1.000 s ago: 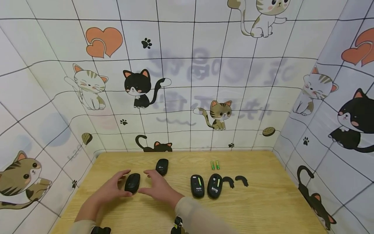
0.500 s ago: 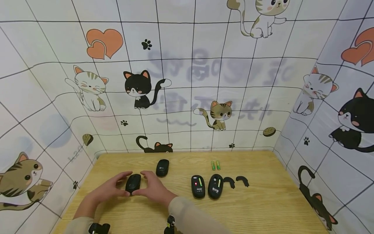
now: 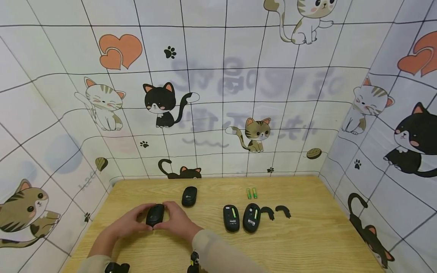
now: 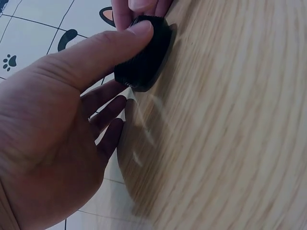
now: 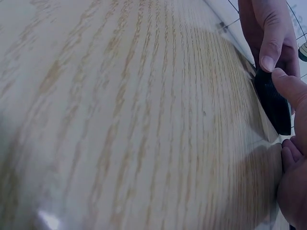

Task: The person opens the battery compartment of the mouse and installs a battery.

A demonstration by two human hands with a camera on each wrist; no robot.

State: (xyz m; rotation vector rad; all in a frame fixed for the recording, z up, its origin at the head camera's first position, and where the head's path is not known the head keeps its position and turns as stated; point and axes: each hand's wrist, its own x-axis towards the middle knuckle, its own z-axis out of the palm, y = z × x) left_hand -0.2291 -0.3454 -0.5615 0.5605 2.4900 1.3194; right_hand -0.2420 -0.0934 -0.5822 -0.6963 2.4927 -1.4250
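Observation:
A black computer mouse [image 3: 155, 214] sits top side up on the left part of the wooden table, between both hands. My left hand [image 3: 128, 223] grips it from the left, its thumb at the near end and fingers toward the far end. From the other side my right hand [image 3: 179, 223] holds the same mouse, thumb beside the left thumb. In the left wrist view, the left thumb presses on the end of the mouse [image 4: 146, 57]. The right wrist view shows both thumbs meeting at the mouse [image 5: 272, 100].
Another black mouse [image 3: 189, 196] lies behind the right hand. Two upturned mice [image 3: 231, 218] [image 3: 251, 218] show a battery each. Two curved black covers [image 3: 267, 212] [image 3: 283, 211] lie to their right, with two green batteries [image 3: 252, 193] behind. A cat-print curtain [image 3: 218, 94] surrounds the wooden table [image 3: 300, 246].
My right hand has moved left and closed in on the mouse. My left hand has drawn its fingers in against it. A red light on one upturned mouse showed briefly.

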